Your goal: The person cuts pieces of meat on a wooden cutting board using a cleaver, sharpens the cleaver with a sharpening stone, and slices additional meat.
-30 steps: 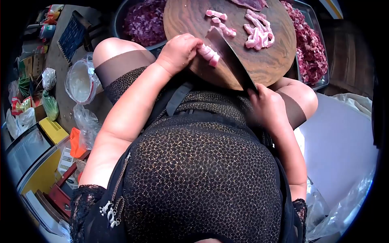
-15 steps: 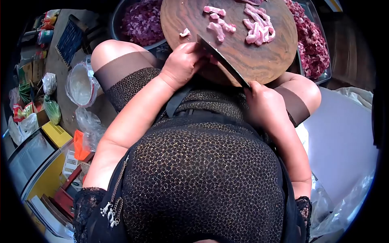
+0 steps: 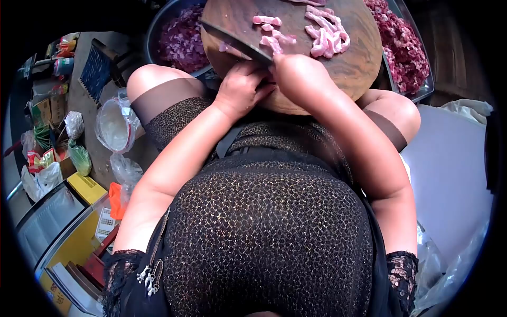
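Observation:
My right hand (image 3: 296,74) is wrapped round the handle of a knife (image 3: 235,41), whose blade points to the upper left across the round wooden board (image 3: 348,68). Just below the blade, at the board's near edge, my left hand (image 3: 243,89) is closed, its fingers bent round a bit of pink meat that is mostly hidden. Several short meat pieces (image 3: 267,20) lie on the board beyond the knife. Longer strips of meat (image 3: 328,34) lie in a loose heap to their right.
A metal bowl of chopped meat (image 3: 182,39) stands left of the board, and a metal tray (image 3: 430,87) heaped with minced meat stands right of it. A lined bucket (image 3: 115,127), bagged vegetables (image 3: 79,158) and a blue stool (image 3: 96,71) are at the left.
My right hand has moved up and left with the knife, which now points further left over the board. My left hand has shifted slightly right and down.

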A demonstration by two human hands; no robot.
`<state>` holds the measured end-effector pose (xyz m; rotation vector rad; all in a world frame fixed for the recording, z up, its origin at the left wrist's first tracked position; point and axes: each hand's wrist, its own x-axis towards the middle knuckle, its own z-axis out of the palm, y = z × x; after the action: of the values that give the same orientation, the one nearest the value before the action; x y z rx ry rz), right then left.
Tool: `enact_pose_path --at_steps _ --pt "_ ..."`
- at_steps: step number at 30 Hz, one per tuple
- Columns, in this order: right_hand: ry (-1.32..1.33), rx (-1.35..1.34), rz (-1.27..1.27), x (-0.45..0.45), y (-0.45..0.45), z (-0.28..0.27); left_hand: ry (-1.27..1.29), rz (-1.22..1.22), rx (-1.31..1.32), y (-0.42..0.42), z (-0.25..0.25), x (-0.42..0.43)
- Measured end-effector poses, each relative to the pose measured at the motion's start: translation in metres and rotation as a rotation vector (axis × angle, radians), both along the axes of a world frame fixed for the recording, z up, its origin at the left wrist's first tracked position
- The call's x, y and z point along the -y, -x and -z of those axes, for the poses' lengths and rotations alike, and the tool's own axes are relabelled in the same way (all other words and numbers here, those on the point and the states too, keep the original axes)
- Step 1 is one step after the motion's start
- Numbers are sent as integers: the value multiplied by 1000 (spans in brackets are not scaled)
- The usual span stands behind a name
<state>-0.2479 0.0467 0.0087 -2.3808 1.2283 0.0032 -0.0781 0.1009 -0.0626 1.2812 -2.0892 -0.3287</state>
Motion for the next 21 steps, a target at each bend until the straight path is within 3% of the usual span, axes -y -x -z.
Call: enact_pose_path --at_steps 3,4,5,7,11,13,15,17,18,19,21 --pt "158 251 146 3 9 11 43 -19 107 -7 2 13" --pt "59 202 240 0 14 -11 95 -121 142 -9 1 18" --pt "142 275 255 -2 28 -3 138 -223 176 -11 1 20" --pt "135 345 287 -3 60 -14 29 -320 223 -23 7 30" --pt "-107 384 624 -5 117 -37 -202 -464 389 -16 18 61" --pt "-236 619 780 -1 139 -31 -219 -331 375 0 12 82" --pt "-253 778 800 4 152 -22 -224 -160 138 23 9 106" --pt "-276 833 824 10 161 4 -207 -128 211 45 9 112" --pt "-290 900 884 12 159 10 -229 -76 367 53 -4 104" --pt "-310 970 939 16 156 14 52 17 274 49 16 99" --pt "-345 977 928 20 160 20 96 231 176 32 14 102"
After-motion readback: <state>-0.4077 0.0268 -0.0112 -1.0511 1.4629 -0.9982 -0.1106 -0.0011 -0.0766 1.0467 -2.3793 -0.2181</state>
